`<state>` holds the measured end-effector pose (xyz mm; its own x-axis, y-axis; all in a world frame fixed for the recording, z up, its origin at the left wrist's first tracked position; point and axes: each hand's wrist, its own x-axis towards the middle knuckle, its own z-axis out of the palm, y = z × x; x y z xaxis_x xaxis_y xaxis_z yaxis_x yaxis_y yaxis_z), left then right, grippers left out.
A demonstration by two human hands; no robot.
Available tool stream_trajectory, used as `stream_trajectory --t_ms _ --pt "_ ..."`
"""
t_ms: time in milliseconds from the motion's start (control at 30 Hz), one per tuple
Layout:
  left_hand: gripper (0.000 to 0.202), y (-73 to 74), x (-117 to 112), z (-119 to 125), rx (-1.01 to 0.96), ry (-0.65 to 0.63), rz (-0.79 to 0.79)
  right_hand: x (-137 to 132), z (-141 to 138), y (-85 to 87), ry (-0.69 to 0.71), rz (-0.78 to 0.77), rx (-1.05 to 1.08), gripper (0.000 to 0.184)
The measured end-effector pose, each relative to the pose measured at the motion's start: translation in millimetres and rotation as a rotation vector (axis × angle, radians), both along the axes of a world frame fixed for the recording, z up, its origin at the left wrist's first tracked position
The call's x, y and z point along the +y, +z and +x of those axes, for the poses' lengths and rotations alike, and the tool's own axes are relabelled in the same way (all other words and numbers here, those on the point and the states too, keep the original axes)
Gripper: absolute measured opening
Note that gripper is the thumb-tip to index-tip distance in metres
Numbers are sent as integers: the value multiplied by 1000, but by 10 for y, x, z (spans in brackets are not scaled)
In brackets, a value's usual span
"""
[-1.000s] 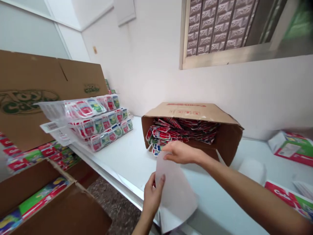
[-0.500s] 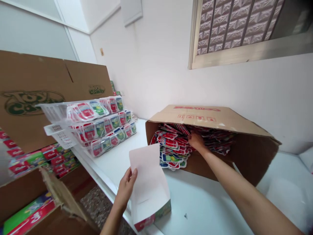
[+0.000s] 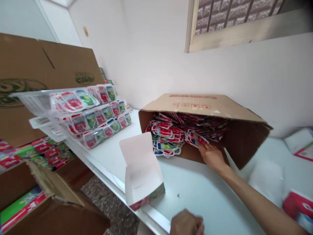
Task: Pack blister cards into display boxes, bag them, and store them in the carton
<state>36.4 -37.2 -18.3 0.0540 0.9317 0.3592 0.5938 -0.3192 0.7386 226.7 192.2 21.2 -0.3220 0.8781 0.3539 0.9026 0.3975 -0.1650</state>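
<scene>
My right hand [image 3: 212, 156] is at the open mouth of a tipped-over cardboard carton [image 3: 195, 101], its fingers closed on the edge of a few small red, white and blue candy packets [image 3: 195, 138]. More packets [image 3: 168, 130] are heaped inside the carton, some spilling at its left edge. My left hand [image 3: 186, 223] is low in the view, blurred and cut off by the bottom edge, with its fingers hidden. Up and left of it stands a small open candy box [image 3: 141, 178], white inside, its lid raised and no hand touching it.
Clear plastic trays [image 3: 95, 119] of packets are stacked on the left of the white table [image 3: 190, 182]. Beyond them stands a big brown carton [image 3: 49, 65]. An open carton [image 3: 56, 209] is lower left. A plastic bag [image 3: 267, 179] and a red package [image 3: 297, 209] lie right.
My left hand has let go of the candy box lid and moved right and down. My right hand has drawn back from inside the carton toward its front, bringing packets along. The view has shifted.
</scene>
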Motion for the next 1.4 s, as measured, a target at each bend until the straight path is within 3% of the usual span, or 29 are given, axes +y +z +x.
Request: stream_trajectory --t_ms 67,167,333,433,533,600,633,700,767,867,967,1067,1133,1267,1400 --pt "22 2 192 155 36 -166 -6 -430 210 -193 34 -42 -56 36" --pt "29 33 498 271 38 -69 -59 -879 411 -362 94 -108 -88 32" --pt "39 53 785 393 -39 101 -149 -1227 497 -396 155 -94 27 35" --pt "51 36 808 489 -290 174 -256 -1470 314 -393 123 0 161 37" --pt "39 44 819 533 -595 105 -345 -1669 103 -353 282 -93 270 36" --pt "33 85 821 493 -679 80 -337 -1644 78 -273 388 -208 374 33" --pt "32 114 814 453 -691 81 -322 -1561 111 -219 372 -237 428 32" --pt "29 174 778 356 -708 53 -296 -1260 241 -106 180 -220 485 32" --pt "24 212 714 274 -694 -23 -295 -849 386 -30 -29 -248 369 45" --pt "17 201 610 239 -643 -152 -314 -297 503 -25 -82 -315 317 70" --pt "19 145 554 280 -616 -215 -332 -79 528 -71 -74 -326 339 54" --pt "17 125 567 309 -625 -237 -391 -201 573 -81 -36 -296 415 20" --pt "19 143 601 299 -615 -227 -329 -411 597 -89 -8 -296 499 14" --pt "20 166 681 240 -535 -200 -135 -976 524 -195 69 -386 777 33" --pt "22 90 687 226 -606 -231 -208 -1434 447 -319 206 -644 1158 45"
